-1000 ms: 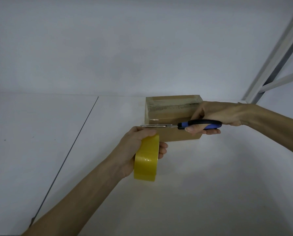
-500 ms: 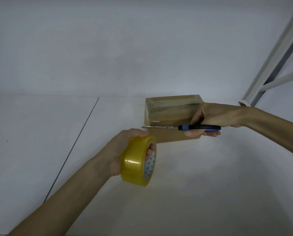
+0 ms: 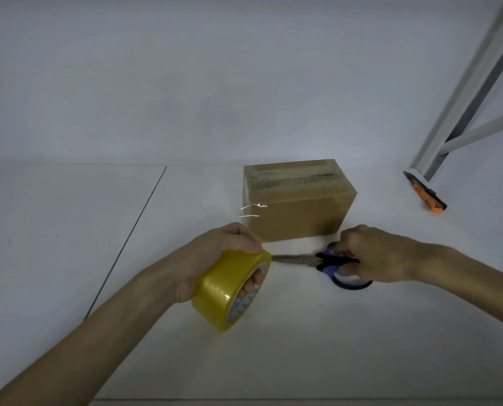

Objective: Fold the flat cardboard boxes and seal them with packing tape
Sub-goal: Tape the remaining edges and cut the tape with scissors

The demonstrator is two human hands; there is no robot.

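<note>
A small brown cardboard box (image 3: pixel 297 206) stands folded on the white table, with clear tape along its top seam and a loose tape end (image 3: pixel 251 210) sticking out at its left corner. My left hand (image 3: pixel 223 250) grips a yellow roll of packing tape (image 3: pixel 226 291), fingers through its core, just in front of the box. My right hand (image 3: pixel 373 253) holds blue-and-black scissors (image 3: pixel 329 263) low over the table, blades shut and pointing left toward the roll.
An orange and black utility knife (image 3: pixel 425 193) lies at the back right beside the foot of a white metal frame (image 3: pixel 464 92). A dark seam (image 3: pixel 127 241) runs across the white table (image 3: pixel 332 347) on the left. A plain wall stands behind.
The scissors came down from the box's left corner to the table in front of it. The tape roll is now free of the box, leaving a cut end there, and moved slightly toward me.
</note>
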